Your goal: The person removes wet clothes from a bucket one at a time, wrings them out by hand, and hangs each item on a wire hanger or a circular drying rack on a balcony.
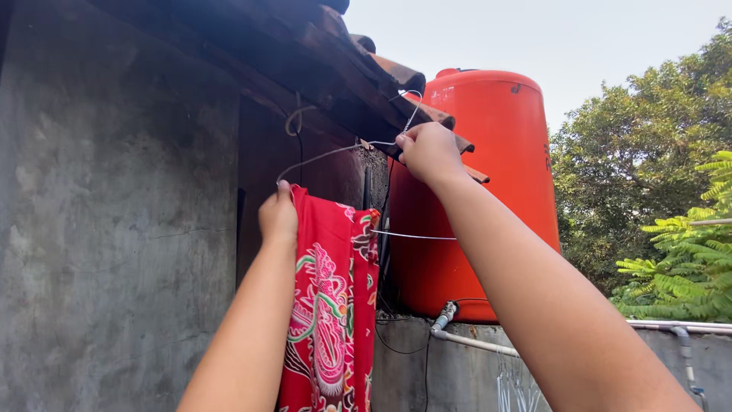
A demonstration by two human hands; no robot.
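Observation:
A red patterned cloth hangs over the lower bar of a thin wire hanger. My right hand is raised and shut on the hanger's neck, just below its hook, which sits near the edge of the tiled roof. My left hand grips the cloth's upper left corner at the hanger's left end. Both arms reach upward.
A large orange water tank stands on a concrete ledge behind the hanger, with grey pipes at its base. A rough grey wall fills the left. Green trees stand to the right.

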